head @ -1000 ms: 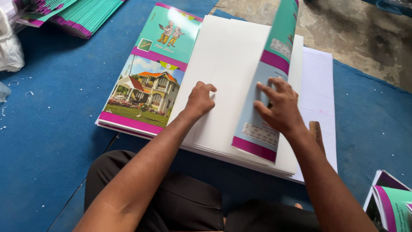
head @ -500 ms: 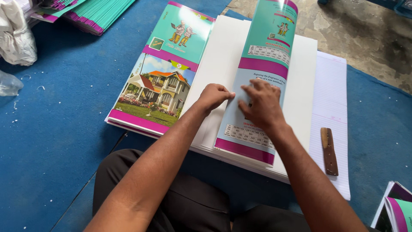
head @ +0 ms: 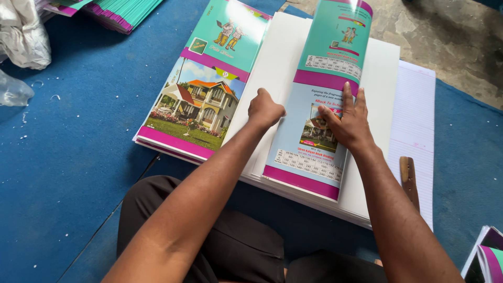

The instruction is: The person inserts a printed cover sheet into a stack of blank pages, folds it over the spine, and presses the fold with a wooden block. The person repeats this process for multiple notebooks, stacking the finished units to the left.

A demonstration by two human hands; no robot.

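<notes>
We find the printed cover sheet (head: 322,99) folded over a stack of white paper (head: 272,78) on the blue mat (head: 78,173). The right hand (head: 348,123) presses it flat, fingers spread open; the left hand (head: 264,109) — curled into a loose fist, gripping nothing — bears on the fold. We judge the creasing step in hand; firm, even pressure along the fold seems called for. A wooden stick (head: 409,181) lies beside the ruled sheets (head: 416,115).

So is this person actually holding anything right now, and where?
Nothing is gripped. The right hand lies flat on the folded cover sheet, pressing it down, while the left hand, curled, presses at its left edge on the white paper stack.
</notes>
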